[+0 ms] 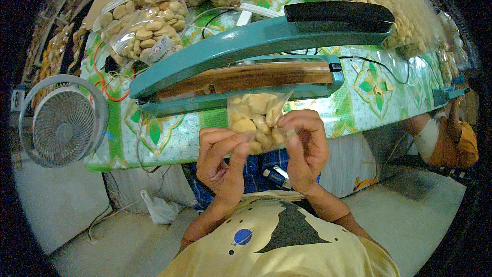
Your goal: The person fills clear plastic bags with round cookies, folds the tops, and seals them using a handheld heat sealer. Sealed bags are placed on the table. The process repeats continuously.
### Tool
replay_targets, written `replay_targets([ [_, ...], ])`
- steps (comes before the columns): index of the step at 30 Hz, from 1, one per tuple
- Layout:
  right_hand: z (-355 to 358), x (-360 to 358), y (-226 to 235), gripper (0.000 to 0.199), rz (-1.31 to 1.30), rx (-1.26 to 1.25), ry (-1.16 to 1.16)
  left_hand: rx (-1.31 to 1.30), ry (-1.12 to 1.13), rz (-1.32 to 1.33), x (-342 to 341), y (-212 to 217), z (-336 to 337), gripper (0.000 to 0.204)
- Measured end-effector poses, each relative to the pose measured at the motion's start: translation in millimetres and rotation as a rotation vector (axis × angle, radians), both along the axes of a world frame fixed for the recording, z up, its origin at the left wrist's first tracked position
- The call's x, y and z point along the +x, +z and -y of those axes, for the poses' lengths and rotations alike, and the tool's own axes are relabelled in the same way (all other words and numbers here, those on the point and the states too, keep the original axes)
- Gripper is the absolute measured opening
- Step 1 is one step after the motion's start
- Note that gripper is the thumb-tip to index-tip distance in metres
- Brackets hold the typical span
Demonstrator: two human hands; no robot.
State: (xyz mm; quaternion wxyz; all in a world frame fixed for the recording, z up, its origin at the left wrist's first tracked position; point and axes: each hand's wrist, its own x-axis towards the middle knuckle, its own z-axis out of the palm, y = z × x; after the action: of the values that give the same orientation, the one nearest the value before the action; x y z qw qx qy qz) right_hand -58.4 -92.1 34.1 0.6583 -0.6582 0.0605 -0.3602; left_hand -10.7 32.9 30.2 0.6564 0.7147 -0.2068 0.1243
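Note:
A small clear plastic bag (pixel 254 123) of round, beige biscuit-like pieces is held up between my hands, over the table's near edge. My left hand (pixel 221 161) pinches its left side with thumb and fingers, and my right hand (pixel 307 149) pinches its right side. The bag's upper edge reaches the front of a teal bag heat sealer (pixel 205 64). That sealer's long arm, with a black handle (pixel 338 16), is raised above a brown sealing strip (pixel 256 74). Whether the bag's mouth lies on the strip, I cannot tell.
Filled bags (pixel 154 33) crowd the table's far left, and a large bag of similar pieces (pixel 410 20) lies far right. A grey round fan (pixel 64 125) stands at left, near an orange cord (pixel 98 78). Another person (pixel 445 141) is at right.

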Motion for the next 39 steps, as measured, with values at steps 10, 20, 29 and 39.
replay_targets([
  [10,15,7,5,0.011,-0.068,-0.247,-0.010,-0.043,-0.020,-0.023,19,8,3,0.011],
  [20,40,15,18,0.007,-0.050,-0.411,0.011,0.085,-0.243,0.184,49,11,-10,0.010],
  [29,48,7,35,0.014,-0.093,-0.527,0.094,0.025,-0.297,0.110,43,24,-18,0.013],
  [39,51,12,28,0.015,-0.085,-0.513,0.159,0.081,-0.305,0.125,43,14,-16,0.015],
])
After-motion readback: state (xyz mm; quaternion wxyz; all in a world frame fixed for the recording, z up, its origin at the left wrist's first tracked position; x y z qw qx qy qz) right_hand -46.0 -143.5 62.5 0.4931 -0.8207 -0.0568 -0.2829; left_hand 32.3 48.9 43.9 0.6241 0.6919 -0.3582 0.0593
